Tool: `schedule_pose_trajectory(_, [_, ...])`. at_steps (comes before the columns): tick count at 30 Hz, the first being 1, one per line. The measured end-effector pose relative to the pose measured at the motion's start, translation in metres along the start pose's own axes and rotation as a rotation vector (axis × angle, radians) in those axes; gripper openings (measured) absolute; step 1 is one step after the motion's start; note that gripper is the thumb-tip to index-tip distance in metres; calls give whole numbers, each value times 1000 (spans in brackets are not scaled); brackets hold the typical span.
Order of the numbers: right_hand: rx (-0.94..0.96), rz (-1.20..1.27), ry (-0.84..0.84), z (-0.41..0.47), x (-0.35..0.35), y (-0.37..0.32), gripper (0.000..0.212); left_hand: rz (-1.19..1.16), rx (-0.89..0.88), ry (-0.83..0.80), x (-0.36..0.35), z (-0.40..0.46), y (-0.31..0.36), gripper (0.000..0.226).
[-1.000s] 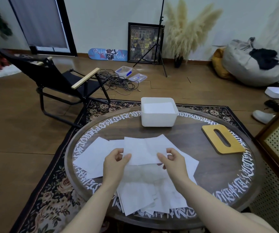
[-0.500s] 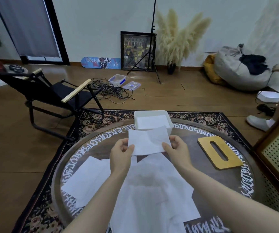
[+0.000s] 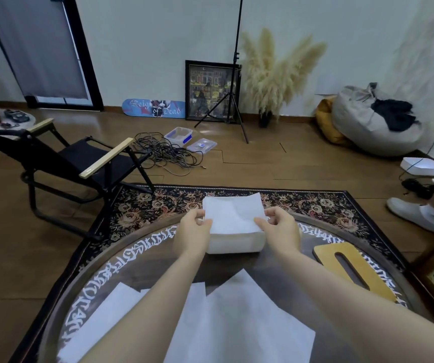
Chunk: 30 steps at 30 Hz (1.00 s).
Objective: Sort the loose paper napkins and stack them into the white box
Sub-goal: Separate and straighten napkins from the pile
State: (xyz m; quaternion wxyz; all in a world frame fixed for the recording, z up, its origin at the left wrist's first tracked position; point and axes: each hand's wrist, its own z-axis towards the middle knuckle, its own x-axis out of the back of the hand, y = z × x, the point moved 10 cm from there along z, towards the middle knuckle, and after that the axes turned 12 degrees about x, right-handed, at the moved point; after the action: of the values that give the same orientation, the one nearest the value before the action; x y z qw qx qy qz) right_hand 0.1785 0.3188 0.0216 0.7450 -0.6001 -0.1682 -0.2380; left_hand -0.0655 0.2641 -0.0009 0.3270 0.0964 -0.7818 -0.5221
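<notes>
A white paper napkin is stretched flat over the open top of the white box at the far side of the round table. My left hand pinches its left edge and my right hand pinches its right edge. The napkin hides the inside of the box. Several loose white napkins lie overlapping on the near part of the table, partly under my forearms.
A yellow wooden lid with a slot lies on the table to the right of the box. The round table's rim carries white lettering. A black folding chair stands left; a person's shoe is at right.
Both hands lifted one napkin off the loose pile and carried it away from me to the top of the white box. The camera view tilted forward.
</notes>
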Motion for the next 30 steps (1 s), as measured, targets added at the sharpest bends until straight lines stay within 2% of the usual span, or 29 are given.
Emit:
schedule_pose_trajectory(7, [33,-201,4,35,-8,12,8,232,-33,48,-18,26,18,26])
schedule_pose_trajectory(16, [52,-354,-47,45,-15,17,21,493,-88,66,-30,36,20,31])
schedule_pose_trajectory(20, [119,-419,-64,46,-17,13,24,567,-163,101,-29,28,27,32])
schedule_pose_trajectory(24, [306,-690,-162,49,-28,-1,36,736,-358,245,-31,18,45,36])
schedule_pose_trajectory(25, [345,-726,-224,49,-35,-3,37,784,-427,237,-39,17,48,40])
schedule_pose_trajectory(27, [382,-750,-346,49,-50,-2,36,837,-482,113,-58,21,47,43])
schedule_pose_trajectory(30, [317,-717,-441,51,-60,2,36,868,-422,-70,-77,36,36,39])
